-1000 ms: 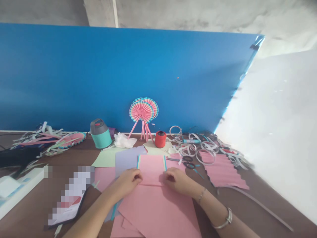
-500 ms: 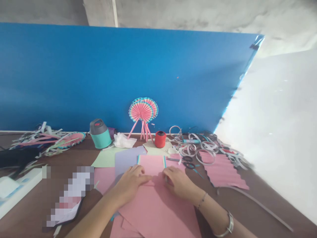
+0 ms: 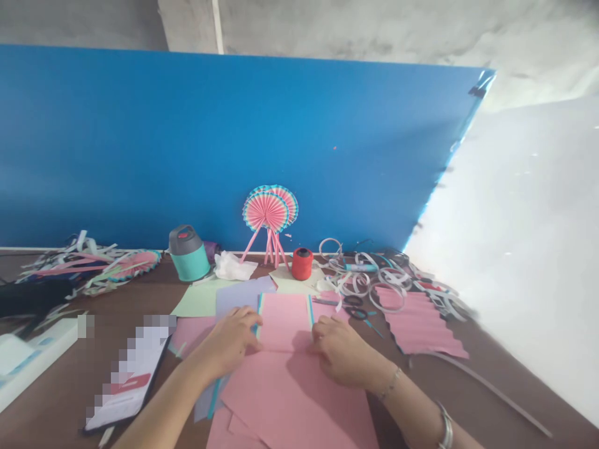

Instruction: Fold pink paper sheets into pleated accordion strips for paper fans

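A pink sheet of paper [image 3: 284, 318] with blue and cream strips along its sides lies in front of me, a crease or edge running across its lower end. My left hand [image 3: 231, 343] has its fingers curled at the sheet's left edge, near the lower corner. At the opposite edge, my right hand [image 3: 341, 352] pinches the lower right corner with bent fingers. Underneath and nearer to me are larger pink sheets [image 3: 299, 405]. What lies under the fingertips is partly hidden.
Folded pink paper fans [image 3: 266, 212] stand against the blue panel [image 3: 187, 137]. A red thread spool [image 3: 302, 265], scissors [image 3: 356, 310], curled white strips [image 3: 355, 284] and pleated pink paper [image 3: 421, 324] lie right. A teal container [image 3: 189, 262] and a phone [image 3: 131, 380] are left.
My left hand has slid left from the sheet's middle to its left edge, uncovering more of the pink paper. My right hand has shifted only slightly, staying at the right edge.
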Action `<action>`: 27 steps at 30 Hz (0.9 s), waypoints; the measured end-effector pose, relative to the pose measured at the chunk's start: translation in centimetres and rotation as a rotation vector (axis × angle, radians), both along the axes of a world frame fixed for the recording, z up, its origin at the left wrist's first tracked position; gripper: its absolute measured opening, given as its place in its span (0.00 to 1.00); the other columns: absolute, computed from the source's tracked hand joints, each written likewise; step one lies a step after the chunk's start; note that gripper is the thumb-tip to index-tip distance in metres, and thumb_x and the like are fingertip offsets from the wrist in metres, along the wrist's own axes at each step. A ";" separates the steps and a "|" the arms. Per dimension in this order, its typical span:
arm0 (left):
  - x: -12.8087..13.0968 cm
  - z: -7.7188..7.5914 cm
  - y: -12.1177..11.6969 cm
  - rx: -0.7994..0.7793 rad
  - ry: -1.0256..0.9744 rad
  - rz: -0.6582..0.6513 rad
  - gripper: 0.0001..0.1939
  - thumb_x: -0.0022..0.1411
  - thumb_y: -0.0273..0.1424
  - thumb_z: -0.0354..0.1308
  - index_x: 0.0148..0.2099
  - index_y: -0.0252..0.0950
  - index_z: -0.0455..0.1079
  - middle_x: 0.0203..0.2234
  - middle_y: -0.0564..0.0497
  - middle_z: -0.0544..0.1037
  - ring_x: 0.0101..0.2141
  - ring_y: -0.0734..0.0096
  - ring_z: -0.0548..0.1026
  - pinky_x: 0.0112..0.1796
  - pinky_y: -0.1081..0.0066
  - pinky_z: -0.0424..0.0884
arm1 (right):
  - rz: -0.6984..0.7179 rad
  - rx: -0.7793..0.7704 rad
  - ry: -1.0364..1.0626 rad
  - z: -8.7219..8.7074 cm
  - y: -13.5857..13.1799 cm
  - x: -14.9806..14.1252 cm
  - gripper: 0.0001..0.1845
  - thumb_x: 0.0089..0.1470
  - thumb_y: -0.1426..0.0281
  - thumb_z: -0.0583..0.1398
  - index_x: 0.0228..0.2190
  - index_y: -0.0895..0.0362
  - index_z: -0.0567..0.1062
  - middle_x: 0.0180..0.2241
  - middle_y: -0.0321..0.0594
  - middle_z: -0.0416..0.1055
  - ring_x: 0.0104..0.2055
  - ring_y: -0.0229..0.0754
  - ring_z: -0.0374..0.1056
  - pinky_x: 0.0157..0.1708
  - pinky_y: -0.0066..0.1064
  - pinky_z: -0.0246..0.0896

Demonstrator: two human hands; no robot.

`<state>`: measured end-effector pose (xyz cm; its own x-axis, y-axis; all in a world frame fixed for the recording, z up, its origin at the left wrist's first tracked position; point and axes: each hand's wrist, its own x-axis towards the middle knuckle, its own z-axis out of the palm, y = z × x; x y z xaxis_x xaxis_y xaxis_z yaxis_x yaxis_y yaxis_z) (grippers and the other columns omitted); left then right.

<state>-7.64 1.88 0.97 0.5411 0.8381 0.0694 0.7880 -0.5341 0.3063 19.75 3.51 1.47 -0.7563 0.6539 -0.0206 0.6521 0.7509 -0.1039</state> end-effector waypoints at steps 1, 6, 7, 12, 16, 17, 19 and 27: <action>-0.2 0.0 0.2 -0.008 -0.013 0.011 0.25 0.42 0.13 0.46 0.28 0.45 0.78 0.45 0.52 0.75 0.47 0.61 0.66 0.47 0.60 0.61 | 0.000 0.011 0.002 0.0 -0.1 0.0 0.09 0.45 0.76 0.55 0.26 0.57 0.75 0.33 0.43 0.68 0.39 0.44 0.59 0.38 0.36 0.47; -0.6 -0.7 1.3 0.094 -0.198 0.214 0.19 0.43 0.15 0.45 0.26 0.38 0.74 0.30 0.49 0.76 0.36 0.65 0.70 0.40 0.65 0.64 | -0.022 0.028 0.022 -0.5 -0.1 -0.4 0.12 0.46 0.77 0.55 0.33 0.58 0.74 0.34 0.45 0.70 0.38 0.45 0.62 0.37 0.35 0.49; -0.6 -0.9 1.3 0.147 -0.274 0.278 0.18 0.45 0.16 0.44 0.27 0.38 0.73 0.28 0.50 0.75 0.34 0.66 0.70 0.38 0.66 0.65 | -0.036 0.011 0.052 -0.7 0.1 -0.5 0.13 0.45 0.78 0.55 0.35 0.58 0.74 0.34 0.45 0.71 0.37 0.44 0.63 0.37 0.35 0.50; 0.5 -1.3 0.4 0.162 -0.579 0.434 0.13 0.52 0.25 0.44 0.27 0.37 0.70 0.20 0.52 0.70 0.26 0.69 0.70 0.31 0.71 0.65 | -0.173 -0.037 0.460 -1.4 0.7 -1.0 0.12 0.46 0.79 0.53 0.32 0.57 0.73 0.30 0.39 0.71 0.30 0.38 0.65 0.33 0.30 0.55; 3.2 -0.9 -0.7 -0.225 -0.800 0.401 0.18 0.58 0.37 0.48 0.42 0.33 0.74 0.22 0.51 0.75 0.25 0.69 0.72 0.27 0.73 0.66 | -0.090 0.054 0.673 -1.7 0.3 -1.7 0.10 0.50 0.78 0.52 0.32 0.57 0.72 0.28 0.39 0.70 0.30 0.38 0.65 0.32 0.28 0.57; 3.9 -0.7 -0.9 -0.290 -0.859 0.413 0.20 0.58 0.41 0.49 0.42 0.33 0.74 0.25 0.49 0.77 0.26 0.69 0.73 0.26 0.73 0.66 | -0.052 0.088 0.666 -1.8 0.1 -1.9 0.11 0.51 0.78 0.52 0.33 0.57 0.72 0.29 0.40 0.70 0.30 0.38 0.65 0.32 0.29 0.57; 5.0 -0.6 -1.0 -0.346 -0.912 0.431 0.20 0.56 0.44 0.53 0.38 0.33 0.75 0.26 0.48 0.78 0.26 0.69 0.73 0.25 0.74 0.66 | 0.008 0.162 0.613 -2.1 -0.2 -2.4 0.11 0.52 0.79 0.51 0.34 0.57 0.71 0.29 0.40 0.70 0.31 0.39 0.65 0.32 0.30 0.56; 4.8 -1.8 -0.5 -0.001 -0.860 0.564 0.17 0.61 0.41 0.50 0.35 0.34 0.74 0.27 0.49 0.78 0.31 0.65 0.75 0.34 0.70 0.70 | 0.102 0.281 0.482 -2.8 -0.7 -2.9 0.11 0.58 0.72 0.53 0.43 0.56 0.70 0.34 0.44 0.70 0.35 0.43 0.66 0.35 0.34 0.58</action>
